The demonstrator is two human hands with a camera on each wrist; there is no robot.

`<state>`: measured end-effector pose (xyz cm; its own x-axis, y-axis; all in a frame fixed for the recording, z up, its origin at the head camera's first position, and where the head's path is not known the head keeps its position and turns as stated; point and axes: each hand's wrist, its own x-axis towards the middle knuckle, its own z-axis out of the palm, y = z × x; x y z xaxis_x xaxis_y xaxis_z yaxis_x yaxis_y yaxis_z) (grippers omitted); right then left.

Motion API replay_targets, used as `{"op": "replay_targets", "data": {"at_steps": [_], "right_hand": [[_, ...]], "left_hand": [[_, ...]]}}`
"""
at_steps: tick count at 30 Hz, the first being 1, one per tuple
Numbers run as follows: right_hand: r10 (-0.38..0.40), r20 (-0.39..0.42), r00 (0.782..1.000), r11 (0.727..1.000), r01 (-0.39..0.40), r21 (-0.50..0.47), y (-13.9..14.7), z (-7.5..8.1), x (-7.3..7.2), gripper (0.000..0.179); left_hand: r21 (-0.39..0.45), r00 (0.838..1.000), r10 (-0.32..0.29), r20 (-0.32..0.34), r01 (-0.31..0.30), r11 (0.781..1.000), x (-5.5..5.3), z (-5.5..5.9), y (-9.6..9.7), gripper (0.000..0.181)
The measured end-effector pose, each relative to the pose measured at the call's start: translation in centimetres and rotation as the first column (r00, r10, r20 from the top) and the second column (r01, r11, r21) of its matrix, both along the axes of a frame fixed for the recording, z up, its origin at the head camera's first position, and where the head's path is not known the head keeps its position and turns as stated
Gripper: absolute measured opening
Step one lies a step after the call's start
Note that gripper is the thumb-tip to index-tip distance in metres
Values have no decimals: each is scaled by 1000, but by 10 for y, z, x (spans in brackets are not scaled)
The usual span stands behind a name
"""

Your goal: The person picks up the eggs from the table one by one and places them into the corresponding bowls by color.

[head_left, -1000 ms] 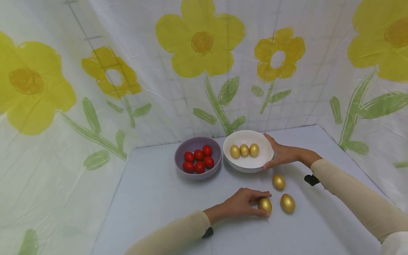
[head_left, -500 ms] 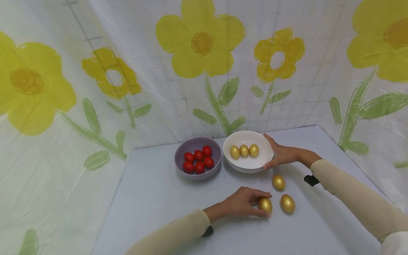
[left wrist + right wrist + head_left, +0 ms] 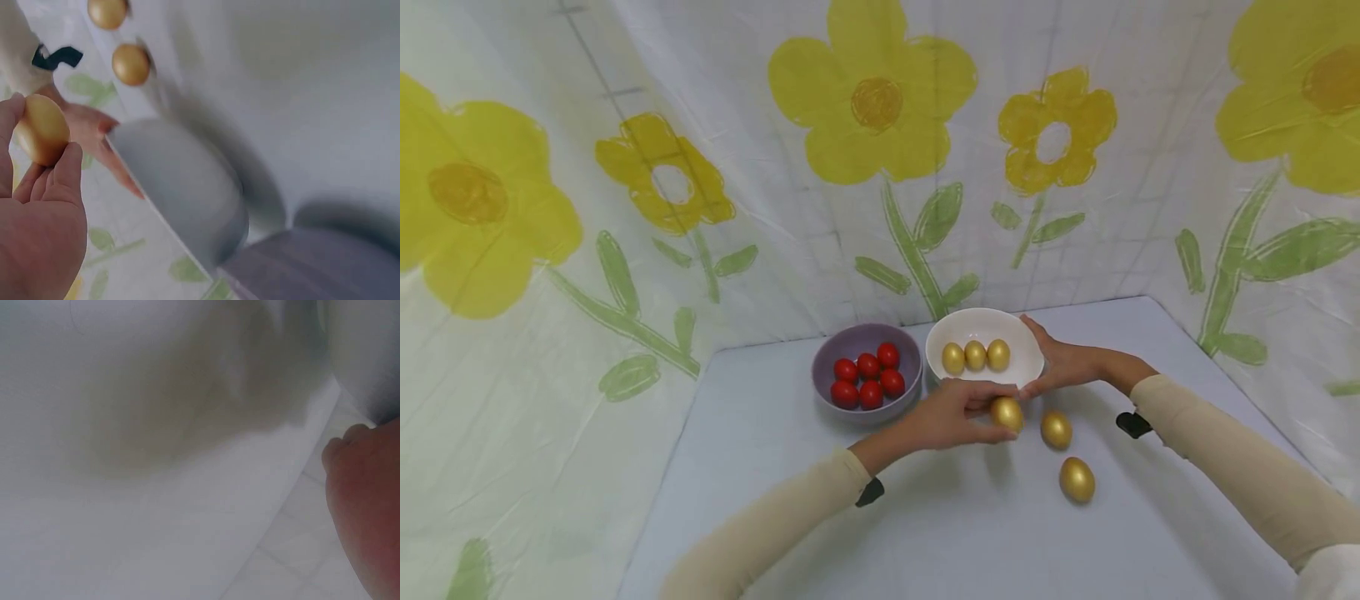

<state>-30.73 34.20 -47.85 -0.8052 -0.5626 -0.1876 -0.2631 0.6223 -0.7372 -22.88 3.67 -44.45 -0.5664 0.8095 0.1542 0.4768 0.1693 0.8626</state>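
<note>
My left hand (image 3: pixel 951 417) pinches a golden egg (image 3: pixel 1007 414) between thumb and fingers, raised above the table just in front of the white bowl (image 3: pixel 985 321). The left wrist view shows the same egg (image 3: pixel 42 130) held at the fingertips. Three golden eggs (image 3: pixel 975 355) lie in a row inside the white bowl. My right hand (image 3: pixel 1063 364) grips this bowl's right side, thumb at the near rim and fingers round the back. Two more golden eggs lie on the table: one (image 3: pixel 1056 429) near the bowl, the other (image 3: pixel 1077 480) closer to me.
A purple bowl (image 3: pixel 822 392) with several red eggs (image 3: pixel 868 367) stands left of the white bowl. Both bowls are near the far edge of the pale table (image 3: pixel 760 467). A curtain (image 3: pixel 790 250) with yellow flowers hangs behind and along the sides.
The left hand has lifted the golden egg off the table and carried it forward, up to the white bowl's near side. The right hand stays on the bowl.
</note>
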Motion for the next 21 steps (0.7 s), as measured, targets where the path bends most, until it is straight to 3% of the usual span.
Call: {"op": "replay_targets", "data": {"at_steps": [3, 6, 12, 15, 21], "right_hand": [[-4, 3, 1000, 1000, 4, -3, 0, 1, 1, 141], [-8, 14, 1000, 1000, 8, -5, 0, 0, 1, 142], [-27, 34, 999, 1000, 27, 0, 1, -3, 1, 143], [-28, 34, 999, 1000, 28, 10, 1, -3, 0, 143], [-25, 19, 999, 999, 24, 30, 0, 1, 0, 142]], "left_hand": [[-54, 992, 88, -87, -93, 994, -14, 12, -3, 59], [-106, 978, 143, -152, -160, 982, -29, 16, -3, 59], [-222, 931, 127, -341, -211, 952, -60, 9, -2, 50], [-297, 924, 113, -365, -231, 926, -70, 5, -1, 50], [-382, 931, 96, -352, -237, 893, -84, 0, 3, 50]]}}
